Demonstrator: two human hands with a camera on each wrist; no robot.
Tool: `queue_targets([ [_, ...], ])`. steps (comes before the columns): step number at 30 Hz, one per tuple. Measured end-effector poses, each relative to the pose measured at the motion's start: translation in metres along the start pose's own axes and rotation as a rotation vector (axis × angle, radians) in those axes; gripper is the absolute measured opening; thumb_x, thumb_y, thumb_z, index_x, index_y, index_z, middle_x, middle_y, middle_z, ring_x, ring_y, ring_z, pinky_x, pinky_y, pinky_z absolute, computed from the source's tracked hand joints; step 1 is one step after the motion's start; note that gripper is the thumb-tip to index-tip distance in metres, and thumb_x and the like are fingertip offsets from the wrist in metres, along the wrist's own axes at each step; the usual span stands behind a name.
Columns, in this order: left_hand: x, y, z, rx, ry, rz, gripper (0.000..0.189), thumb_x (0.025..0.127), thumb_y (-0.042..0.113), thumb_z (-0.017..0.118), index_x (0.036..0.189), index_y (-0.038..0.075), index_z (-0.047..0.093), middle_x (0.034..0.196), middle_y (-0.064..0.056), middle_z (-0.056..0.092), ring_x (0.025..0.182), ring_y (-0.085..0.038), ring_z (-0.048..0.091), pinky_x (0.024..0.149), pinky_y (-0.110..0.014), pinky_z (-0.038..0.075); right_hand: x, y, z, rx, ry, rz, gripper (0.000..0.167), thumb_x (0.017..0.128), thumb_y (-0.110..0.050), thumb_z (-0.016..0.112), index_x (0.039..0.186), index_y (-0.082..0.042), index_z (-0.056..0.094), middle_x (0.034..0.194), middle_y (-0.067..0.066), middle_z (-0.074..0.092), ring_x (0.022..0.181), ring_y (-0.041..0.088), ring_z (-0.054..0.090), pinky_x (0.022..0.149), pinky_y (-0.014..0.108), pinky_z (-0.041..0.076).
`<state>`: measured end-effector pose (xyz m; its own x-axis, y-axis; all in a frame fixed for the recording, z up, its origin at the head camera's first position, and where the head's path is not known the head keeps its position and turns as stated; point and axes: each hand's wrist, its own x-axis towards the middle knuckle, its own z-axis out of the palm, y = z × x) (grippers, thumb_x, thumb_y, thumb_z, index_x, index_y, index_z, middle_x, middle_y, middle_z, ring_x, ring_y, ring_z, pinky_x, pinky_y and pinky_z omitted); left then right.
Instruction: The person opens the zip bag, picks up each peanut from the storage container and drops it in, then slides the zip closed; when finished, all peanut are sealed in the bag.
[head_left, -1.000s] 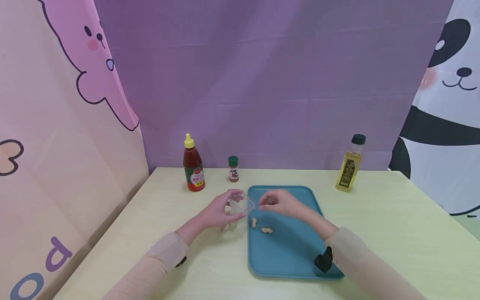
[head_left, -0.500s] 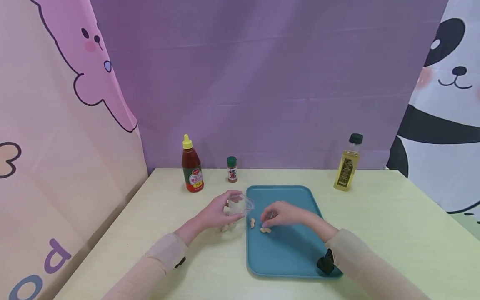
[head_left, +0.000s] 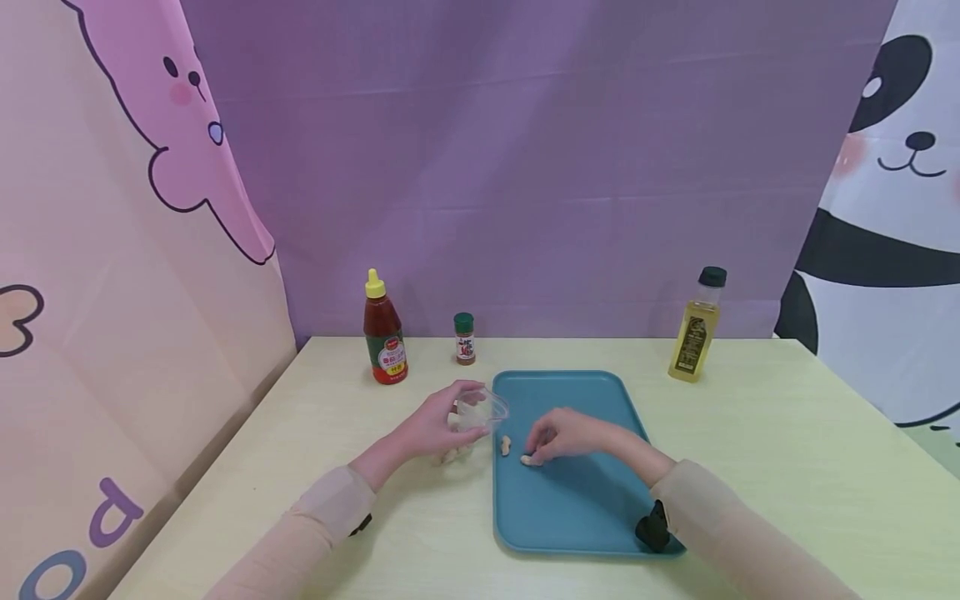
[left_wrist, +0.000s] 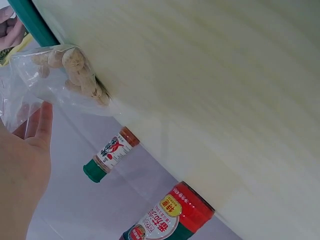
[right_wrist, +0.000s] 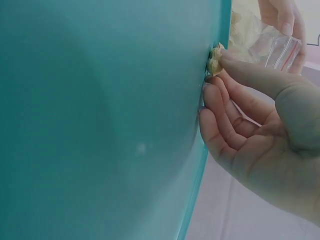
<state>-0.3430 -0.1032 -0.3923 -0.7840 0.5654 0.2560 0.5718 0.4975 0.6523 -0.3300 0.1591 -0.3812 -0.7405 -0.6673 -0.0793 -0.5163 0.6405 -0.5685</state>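
Note:
In the head view my left hand (head_left: 438, 423) holds a clear zip bag (head_left: 480, 410) by its mouth, just past the tray's left edge. Several peanuts (left_wrist: 80, 72) lie inside the bag, as the left wrist view shows. My right hand (head_left: 572, 435) is low over the blue tray (head_left: 577, 517), pinching a peanut (right_wrist: 216, 60) between thumb and fingers at the tray's surface. The hand covers part of that peanut in the head view. To its left, a second peanut (head_left: 505, 446) lies on the tray near the rim.
At the back left stand a ketchup bottle (head_left: 386, 346) with a yellow cap and a small green-capped spice jar (head_left: 465, 342). An oil bottle (head_left: 693, 337) stands at the back right. A purple cloth (head_left: 525, 167) hangs behind the table.
My right hand has left the bag's mouth, come down toward the tray and taken hold of a peanut there. My left hand stays in place with the bag.

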Motion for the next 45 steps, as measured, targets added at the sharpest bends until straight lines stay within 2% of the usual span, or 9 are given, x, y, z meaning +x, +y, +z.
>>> queue_targets([
  [7, 0.000, 0.003, -0.001, 0.012, 0.004, 0.002, 0.068, 0.084, 0.034, 0.070, 0.140, 0.016, 0.035, 0.132, -0.005, 0.055, 0.119, -0.015, 0.052, 0.098, -0.035, 0.045, -0.002, -0.002, -0.001, -0.007, -0.013, 0.027, 0.011, 0.082, -0.018, 0.071, 0.087, -0.009, 0.070, 0.081, -0.004, 0.066, 0.071, 0.007, 0.056, 0.065, 0.023, 0.048],
  [14, -0.001, 0.003, -0.001, 0.013, 0.000, 0.001, 0.068, 0.084, 0.034, 0.069, 0.140, 0.015, 0.035, 0.131, -0.003, 0.056, 0.119, -0.015, 0.052, 0.098, -0.035, 0.046, -0.002, 0.002, -0.001, -0.009, 0.018, 0.046, 0.008, 0.084, -0.016, 0.069, 0.087, -0.009, 0.067, 0.078, -0.004, 0.065, 0.069, 0.006, 0.056, 0.063, 0.023, 0.047],
  [26, 0.000, 0.001, 0.000, 0.013, 0.000, 0.001, 0.069, 0.084, 0.033, 0.070, 0.140, 0.012, 0.035, 0.131, -0.003, 0.056, 0.119, -0.015, 0.052, 0.097, -0.035, 0.046, -0.007, 0.004, -0.006, 0.051, 0.026, -0.021, 0.010, 0.088, -0.016, 0.064, 0.093, -0.007, 0.066, 0.082, 0.004, 0.068, 0.070, 0.013, 0.061, 0.063, 0.023, 0.049],
  [32, -0.001, 0.003, 0.000, 0.015, 0.001, -0.006, 0.068, 0.084, 0.032, 0.070, 0.140, 0.015, 0.036, 0.131, -0.003, 0.056, 0.119, -0.015, 0.052, 0.098, -0.035, 0.046, -0.007, 0.004, -0.012, 0.046, 0.066, -0.028, 0.014, 0.088, -0.021, 0.065, 0.095, -0.009, 0.067, 0.086, 0.002, 0.068, 0.075, 0.013, 0.062, 0.066, 0.023, 0.051],
  [37, -0.001, 0.003, 0.000, 0.019, 0.007, 0.001, 0.068, 0.084, 0.033, 0.070, 0.140, 0.017, 0.036, 0.131, -0.003, 0.056, 0.119, -0.015, 0.052, 0.097, -0.034, 0.046, -0.009, -0.001, -0.019, 0.060, 0.110, -0.042, 0.018, 0.088, -0.026, 0.065, 0.097, -0.010, 0.068, 0.091, 0.005, 0.069, 0.080, 0.021, 0.064, 0.070, 0.027, 0.052],
  [42, -0.001, 0.003, 0.000, 0.021, 0.008, -0.006, 0.068, 0.083, 0.036, 0.070, 0.140, 0.019, 0.036, 0.131, 0.000, 0.056, 0.119, -0.014, 0.052, 0.097, -0.034, 0.046, -0.007, -0.009, -0.023, 0.061, 0.181, -0.027, 0.020, 0.087, -0.030, 0.066, 0.099, -0.013, 0.068, 0.091, 0.000, 0.069, 0.083, 0.020, 0.065, 0.073, 0.027, 0.053],
  [45, -0.001, 0.003, -0.001, 0.016, 0.005, -0.010, 0.068, 0.084, 0.036, 0.070, 0.140, 0.019, 0.036, 0.131, 0.000, 0.056, 0.119, -0.014, 0.052, 0.097, -0.034, 0.046, -0.003, -0.015, -0.023, 0.055, 0.250, -0.022, 0.020, 0.086, -0.031, 0.067, 0.097, -0.014, 0.069, 0.088, 0.000, 0.069, 0.080, 0.021, 0.064, 0.069, 0.027, 0.053],
])
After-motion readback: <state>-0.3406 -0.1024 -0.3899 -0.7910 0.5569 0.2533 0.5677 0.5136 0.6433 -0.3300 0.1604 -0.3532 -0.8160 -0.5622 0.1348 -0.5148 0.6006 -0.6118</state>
